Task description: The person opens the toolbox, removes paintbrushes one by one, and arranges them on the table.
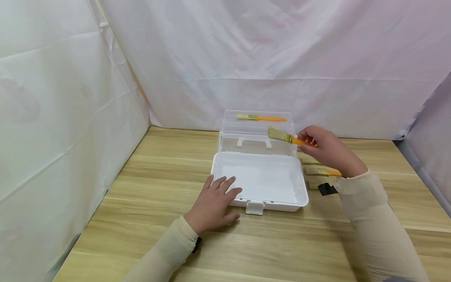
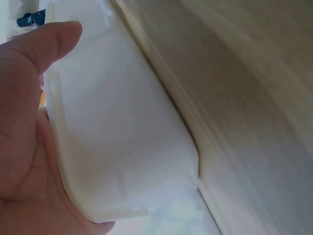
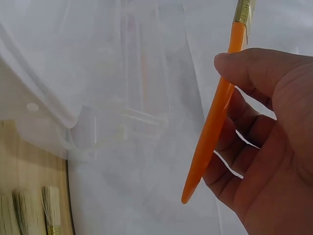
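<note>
A white plastic box [image 1: 267, 180] with a clear lid [image 1: 230, 145] stands open on the table, its lid folded back. My left hand [image 1: 213, 205] rests on the box's front left corner, fingers spread over the rim and thumb outside the front wall. In the left wrist view, the thumb [image 2: 56, 41] lies against that white wall. My right hand [image 1: 332, 150] pinches a paintbrush [image 1: 280, 135] by its orange handle [image 3: 210, 127], above the right end of the lid, bristles pointing left. Another paintbrush [image 1: 269, 118] lies in the lid.
Several more paintbrushes [image 1: 317, 171] lie on the wooden table [image 1: 169, 168] right of the box, partly hidden by the right hand and sleeve. A clear latch [image 1: 255, 208] juts from the box's front. White cloth [image 1: 260, 51] hangs behind the table and at its sides.
</note>
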`<act>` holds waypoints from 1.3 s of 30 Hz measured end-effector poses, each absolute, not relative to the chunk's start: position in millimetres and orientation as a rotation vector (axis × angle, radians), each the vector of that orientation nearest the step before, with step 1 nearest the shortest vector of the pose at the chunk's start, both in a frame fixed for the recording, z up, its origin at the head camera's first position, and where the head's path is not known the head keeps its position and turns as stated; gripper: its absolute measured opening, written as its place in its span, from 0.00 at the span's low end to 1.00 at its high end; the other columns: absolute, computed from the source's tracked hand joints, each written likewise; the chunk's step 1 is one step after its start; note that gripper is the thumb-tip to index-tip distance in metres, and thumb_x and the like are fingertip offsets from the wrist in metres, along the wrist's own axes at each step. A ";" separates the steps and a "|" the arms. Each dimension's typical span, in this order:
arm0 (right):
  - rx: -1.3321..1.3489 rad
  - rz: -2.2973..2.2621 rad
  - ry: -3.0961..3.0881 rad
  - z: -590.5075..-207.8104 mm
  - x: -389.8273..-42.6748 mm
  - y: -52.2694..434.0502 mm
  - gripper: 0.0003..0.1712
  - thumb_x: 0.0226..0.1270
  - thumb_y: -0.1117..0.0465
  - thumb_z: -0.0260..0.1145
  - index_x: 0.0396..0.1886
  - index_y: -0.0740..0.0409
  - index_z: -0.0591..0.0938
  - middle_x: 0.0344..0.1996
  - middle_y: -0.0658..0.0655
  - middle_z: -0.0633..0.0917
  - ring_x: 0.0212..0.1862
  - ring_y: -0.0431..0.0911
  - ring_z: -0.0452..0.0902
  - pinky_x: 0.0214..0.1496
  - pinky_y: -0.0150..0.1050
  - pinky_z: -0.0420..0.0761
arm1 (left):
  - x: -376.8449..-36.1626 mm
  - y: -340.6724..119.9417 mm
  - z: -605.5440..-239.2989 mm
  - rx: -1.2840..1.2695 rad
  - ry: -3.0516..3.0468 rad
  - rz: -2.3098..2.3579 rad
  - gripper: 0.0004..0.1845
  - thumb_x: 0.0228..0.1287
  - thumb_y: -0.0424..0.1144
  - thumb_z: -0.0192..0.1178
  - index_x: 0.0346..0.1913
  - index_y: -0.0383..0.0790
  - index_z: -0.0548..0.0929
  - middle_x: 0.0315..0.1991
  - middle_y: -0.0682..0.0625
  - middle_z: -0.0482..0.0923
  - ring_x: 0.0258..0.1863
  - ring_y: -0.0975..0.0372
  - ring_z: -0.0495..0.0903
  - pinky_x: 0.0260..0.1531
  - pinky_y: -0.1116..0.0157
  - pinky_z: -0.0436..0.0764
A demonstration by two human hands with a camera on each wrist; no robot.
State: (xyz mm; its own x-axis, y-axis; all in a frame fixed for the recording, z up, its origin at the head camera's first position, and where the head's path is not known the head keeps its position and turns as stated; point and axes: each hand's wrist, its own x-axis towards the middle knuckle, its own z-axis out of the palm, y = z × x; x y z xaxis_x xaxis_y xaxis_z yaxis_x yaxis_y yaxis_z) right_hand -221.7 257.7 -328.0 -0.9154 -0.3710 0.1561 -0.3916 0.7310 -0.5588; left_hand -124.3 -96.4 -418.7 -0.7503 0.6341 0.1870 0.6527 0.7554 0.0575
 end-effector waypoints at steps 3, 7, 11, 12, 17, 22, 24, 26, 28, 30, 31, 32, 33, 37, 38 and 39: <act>0.641 0.930 -2.896 -332.3 -217.5 262.4 0.09 0.71 0.63 0.65 0.47 0.58 0.78 0.41 0.55 0.79 0.42 0.49 0.70 0.44 0.49 0.73 | -124.8 -96.8 -419.3 -1.028 -2.812 -0.171 0.34 0.57 0.62 0.65 0.65 0.52 0.75 0.70 0.46 0.67 0.67 0.49 0.67 0.68 0.42 0.56; 0.641 0.913 -2.895 -338.3 -210.4 270.3 0.07 0.70 0.63 0.66 0.45 0.57 0.79 0.39 0.53 0.79 0.40 0.48 0.71 0.42 0.46 0.74 | -125.2 -97.0 -419.7 -1.028 -2.815 -0.173 0.34 0.58 0.62 0.65 0.65 0.52 0.75 0.71 0.46 0.67 0.68 0.49 0.66 0.68 0.42 0.56; 0.690 0.875 -2.881 -345.8 -201.5 281.0 0.05 0.69 0.63 0.66 0.42 0.55 0.79 0.36 0.52 0.79 0.38 0.47 0.71 0.38 0.41 0.75 | -125.0 -96.8 -420.0 -1.032 -2.817 -0.180 0.34 0.57 0.62 0.65 0.65 0.53 0.75 0.71 0.46 0.66 0.68 0.49 0.66 0.68 0.42 0.56; 0.703 0.866 -2.874 -347.8 -199.2 284.0 0.05 0.69 0.64 0.67 0.42 0.55 0.79 0.35 0.51 0.79 0.37 0.46 0.71 0.37 0.39 0.75 | -124.8 -96.7 -420.0 -1.034 -2.819 -0.182 0.34 0.58 0.62 0.65 0.65 0.53 0.75 0.71 0.46 0.66 0.68 0.49 0.66 0.68 0.42 0.56; 0.716 0.842 -2.876 -355.0 -188.4 298.4 0.05 0.68 0.65 0.67 0.40 0.54 0.79 0.34 0.49 0.79 0.35 0.43 0.71 0.35 0.37 0.75 | -124.9 -96.4 -419.8 -1.037 -2.826 -0.180 0.34 0.58 0.62 0.64 0.66 0.53 0.75 0.71 0.47 0.66 0.69 0.49 0.65 0.69 0.42 0.55; 0.701 0.815 -2.900 -359.6 -179.4 312.7 0.05 0.68 0.64 0.67 0.40 0.55 0.79 0.35 0.49 0.79 0.35 0.42 0.72 0.34 0.37 0.75 | -125.9 -96.5 -420.0 -1.034 -2.831 -0.170 0.35 0.58 0.63 0.64 0.66 0.53 0.75 0.71 0.47 0.65 0.69 0.49 0.65 0.69 0.42 0.54; 0.688 0.787 -2.929 -362.2 -176.4 319.2 0.05 0.68 0.65 0.67 0.41 0.55 0.79 0.36 0.50 0.78 0.35 0.42 0.72 0.34 0.37 0.75 | -126.1 -96.6 -419.9 -1.035 -2.831 -0.172 0.35 0.57 0.63 0.64 0.66 0.53 0.75 0.71 0.46 0.65 0.69 0.49 0.65 0.69 0.42 0.54; 0.674 0.744 -2.970 -365.7 -173.4 325.8 0.05 0.68 0.65 0.67 0.41 0.54 0.79 0.36 0.50 0.78 0.35 0.43 0.72 0.33 0.38 0.75 | -125.8 -96.6 -419.9 -1.036 -2.829 -0.177 0.35 0.57 0.63 0.64 0.66 0.52 0.75 0.71 0.46 0.66 0.69 0.49 0.65 0.69 0.42 0.54; 0.663 0.704 -3.004 -370.7 -171.1 332.4 0.06 0.67 0.66 0.67 0.40 0.54 0.79 0.36 0.49 0.78 0.35 0.42 0.71 0.33 0.38 0.74 | -125.8 -96.7 -420.1 -1.036 -2.826 -0.180 0.35 0.57 0.62 0.64 0.66 0.52 0.75 0.71 0.46 0.66 0.68 0.49 0.66 0.69 0.42 0.54; 0.667 0.659 -3.019 -376.4 -168.7 338.7 0.07 0.65 0.67 0.68 0.38 0.54 0.80 0.34 0.48 0.78 0.34 0.42 0.70 0.32 0.38 0.73 | -125.8 -96.8 -420.5 -1.036 -2.824 -0.181 0.35 0.57 0.62 0.64 0.66 0.52 0.75 0.71 0.46 0.66 0.68 0.49 0.66 0.69 0.42 0.55; 0.675 0.642 -3.020 -379.8 -167.6 341.9 0.07 0.65 0.68 0.69 0.37 0.54 0.80 0.33 0.48 0.77 0.33 0.42 0.69 0.32 0.38 0.72 | -126.0 -96.8 -420.9 -1.037 -2.822 -0.179 0.35 0.57 0.62 0.64 0.66 0.52 0.75 0.71 0.46 0.66 0.68 0.49 0.66 0.69 0.42 0.55; 0.680 0.629 -3.020 -383.0 -166.0 345.0 0.08 0.64 0.69 0.69 0.36 0.54 0.80 0.32 0.48 0.77 0.32 0.41 0.68 0.31 0.38 0.72 | -126.1 -96.8 -421.2 -1.038 -2.822 -0.176 0.35 0.58 0.62 0.64 0.66 0.52 0.75 0.71 0.46 0.66 0.68 0.49 0.66 0.69 0.42 0.55; 0.685 0.614 -3.025 -386.4 -164.7 348.3 0.08 0.63 0.69 0.70 0.36 0.54 0.80 0.31 0.47 0.76 0.32 0.41 0.68 0.31 0.38 0.71 | -126.2 -96.8 -421.4 -1.039 -2.822 -0.173 0.35 0.58 0.62 0.64 0.66 0.53 0.75 0.71 0.46 0.66 0.68 0.49 0.66 0.69 0.42 0.55; 0.705 0.575 -3.045 -398.5 -158.4 359.7 0.10 0.61 0.71 0.69 0.34 0.53 0.79 0.28 0.45 0.74 0.30 0.38 0.65 0.29 0.36 0.69 | -126.2 -96.9 -420.9 -1.038 -2.822 -0.164 0.35 0.58 0.63 0.64 0.66 0.53 0.75 0.71 0.46 0.66 0.68 0.49 0.66 0.69 0.42 0.55; 0.704 0.576 -3.060 -400.9 -156.8 362.0 0.11 0.62 0.71 0.69 0.34 0.52 0.78 0.28 0.45 0.74 0.29 0.38 0.65 0.29 0.36 0.68 | -126.3 -97.0 -420.6 -1.037 -2.823 -0.163 0.35 0.58 0.63 0.64 0.66 0.53 0.75 0.71 0.46 0.66 0.68 0.49 0.66 0.69 0.42 0.55; 0.704 0.576 -3.073 -403.0 -155.3 364.3 0.11 0.61 0.72 0.68 0.34 0.52 0.78 0.28 0.44 0.73 0.29 0.37 0.65 0.29 0.35 0.68 | -126.5 -97.0 -420.3 -1.037 -2.822 -0.162 0.35 0.58 0.63 0.64 0.66 0.53 0.75 0.71 0.46 0.66 0.68 0.49 0.66 0.69 0.42 0.55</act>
